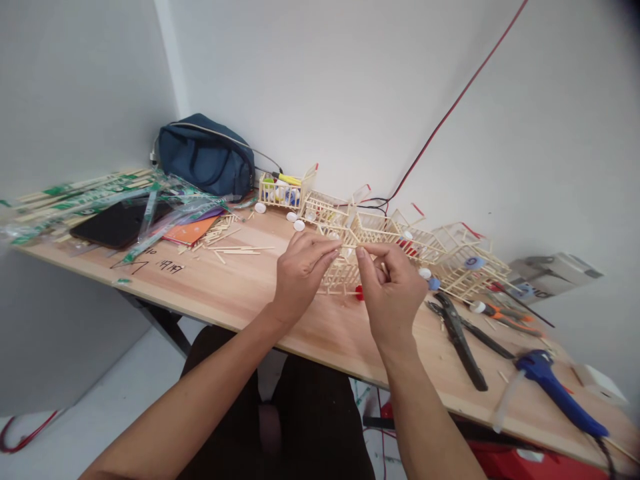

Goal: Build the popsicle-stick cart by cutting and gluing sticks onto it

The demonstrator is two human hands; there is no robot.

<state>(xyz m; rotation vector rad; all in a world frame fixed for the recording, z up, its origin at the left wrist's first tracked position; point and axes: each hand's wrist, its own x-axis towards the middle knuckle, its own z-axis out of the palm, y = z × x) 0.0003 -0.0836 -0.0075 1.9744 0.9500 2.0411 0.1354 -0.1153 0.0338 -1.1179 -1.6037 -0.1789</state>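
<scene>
Over the middle of the table, my left hand [304,268] pinches one end of a short, thin wooden stick [349,247]. The thumb and forefinger of my right hand [393,283] close on its other end. Just below and behind the fingers stands a small stick-built frame [340,277], partly covered by my hands, with a red bottle cap [359,293] at its lower edge. Farther back is a row of little carts made of sticks, among them a cart with bottle-cap wheels [280,191] and a larger cart [467,261] on the right.
Pliers [460,343], orange-handled cutters [515,319] and a blue glue gun [560,390] lie on the right. At left are loose sticks [240,251], a black phone [117,223], plastic-wrapped sticks [75,193] and a blue bag [205,157]. A red cable [455,107] runs down the wall.
</scene>
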